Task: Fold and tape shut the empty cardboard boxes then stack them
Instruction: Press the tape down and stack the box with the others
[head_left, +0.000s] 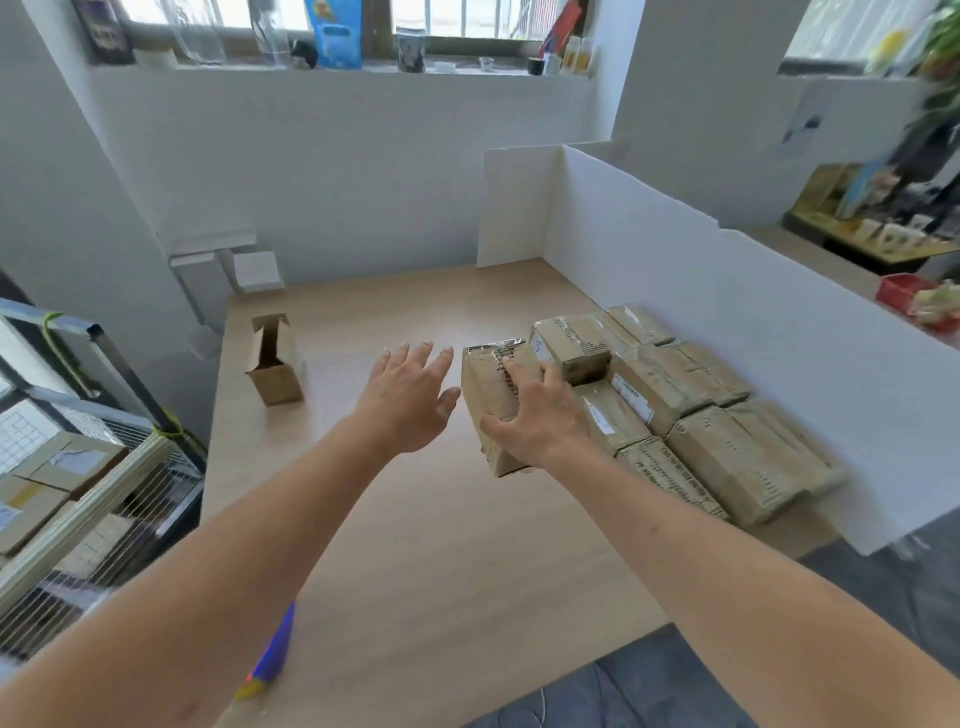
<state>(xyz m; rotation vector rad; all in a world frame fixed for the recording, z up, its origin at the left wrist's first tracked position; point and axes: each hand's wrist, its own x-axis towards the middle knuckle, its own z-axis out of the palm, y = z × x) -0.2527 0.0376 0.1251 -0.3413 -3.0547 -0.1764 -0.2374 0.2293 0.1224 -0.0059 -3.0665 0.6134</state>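
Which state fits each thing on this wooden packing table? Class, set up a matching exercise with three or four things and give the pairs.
Things
1. Small brown cardboard box with raised top flaps
2. Taped brown cardboard box at the table's middle
3. Left hand
4. Group of taped brown cardboard boxes by the white partition

States
A. Gripped by the right hand
B. Fingers spread, holding nothing
C. Standing upright and unsealed, alone on the left
D. Packed side by side on the right

Pairs: 1-C, 2-A, 3-B, 4-D

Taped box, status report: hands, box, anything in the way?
Right hand grips taped box beside the stack. Left hand open, empty. Open box stands apart, clear.
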